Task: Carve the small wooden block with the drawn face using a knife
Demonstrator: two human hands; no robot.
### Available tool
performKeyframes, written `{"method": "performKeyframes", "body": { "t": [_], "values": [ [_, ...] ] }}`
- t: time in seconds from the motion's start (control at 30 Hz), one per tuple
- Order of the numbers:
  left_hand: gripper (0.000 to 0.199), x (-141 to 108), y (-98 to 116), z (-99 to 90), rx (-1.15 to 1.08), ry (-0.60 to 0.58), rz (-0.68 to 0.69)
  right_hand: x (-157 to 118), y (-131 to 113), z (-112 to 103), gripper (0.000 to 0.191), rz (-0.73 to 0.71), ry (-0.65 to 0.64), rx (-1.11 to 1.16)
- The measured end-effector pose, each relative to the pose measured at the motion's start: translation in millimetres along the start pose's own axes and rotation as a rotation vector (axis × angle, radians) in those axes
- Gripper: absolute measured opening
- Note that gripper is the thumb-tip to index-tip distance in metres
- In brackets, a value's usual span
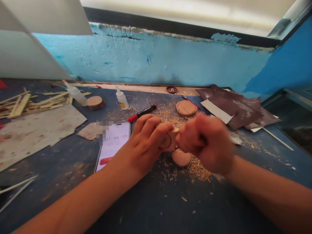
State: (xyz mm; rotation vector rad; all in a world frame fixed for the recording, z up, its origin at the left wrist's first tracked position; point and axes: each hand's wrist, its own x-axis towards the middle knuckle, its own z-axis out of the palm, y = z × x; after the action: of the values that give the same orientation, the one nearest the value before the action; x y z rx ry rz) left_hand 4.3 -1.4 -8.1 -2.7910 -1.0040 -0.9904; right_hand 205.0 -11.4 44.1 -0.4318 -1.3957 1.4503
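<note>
My left hand [148, 139] is closed around a small piece of wood [168, 140] that bears a curved red line and a pencil-like mark. Against the right end of that piece, my right hand [207, 139] forms a fist; motion blurs it, and whatever it grips is hidden. Just below the held piece lies a round wooden disc [181, 158] among wood shavings [201, 172]. Beyond my hands sits another wood slice [186, 108] with a red outline drawn on it.
Left of my hand lies a phone [115, 143] showing a timer, near a red-capped marker [142, 113]. Glue bottles [122, 99], a wood slice [95, 102] and thin sticks [21, 104] are at the back left. Sandpaper sheets [234, 104] lie at the back right.
</note>
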Motion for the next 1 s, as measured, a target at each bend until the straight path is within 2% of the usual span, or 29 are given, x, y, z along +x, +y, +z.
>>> {"method": "performKeyframes", "body": {
  "t": [0.17, 0.2, 0.33, 0.47, 0.53, 0.67, 0.73, 0.9, 1.0],
  "values": [
    [0.054, 1, 1, -0.3, -0.014, 0.001, -0.017, -1, -4, 1, 0.058, 0.055, -0.016, -0.014],
    [0.054, 2, 2, -0.7, -0.019, 0.003, -0.020, -1, -2, 0, 0.056, 0.007, -0.027, -0.009],
    [0.053, 4, 3, -2.2, -0.034, 0.012, -0.006, 1, 3, -7, 0.053, -0.003, -0.080, -0.035],
    [0.058, 3, 2, -2.7, -0.030, 0.012, -0.013, 6, -8, -14, 0.054, 0.038, -0.108, -0.084],
    [0.060, 2, 4, -3.0, 0.011, 0.020, -0.029, 8, -16, -15, 0.049, 0.064, -0.078, -0.116],
    [0.057, 2, 9, -3.8, 0.111, 0.031, -0.069, 11, -30, -11, 0.040, 0.092, 0.000, -0.044],
    [0.059, 3, 10, -3.6, 0.097, 0.036, -0.069, 11, -35, -5, 0.049, 0.064, 0.059, -0.044],
    [0.056, 4, 8, -1.5, -0.028, 0.038, 0.006, 6, -52, 11, 0.068, 0.002, 0.294, -0.025],
    [0.056, 5, 8, -0.6, -0.028, 0.035, 0.040, 4, -55, 11, 0.071, 0.074, 0.194, -0.067]
  ]
}}
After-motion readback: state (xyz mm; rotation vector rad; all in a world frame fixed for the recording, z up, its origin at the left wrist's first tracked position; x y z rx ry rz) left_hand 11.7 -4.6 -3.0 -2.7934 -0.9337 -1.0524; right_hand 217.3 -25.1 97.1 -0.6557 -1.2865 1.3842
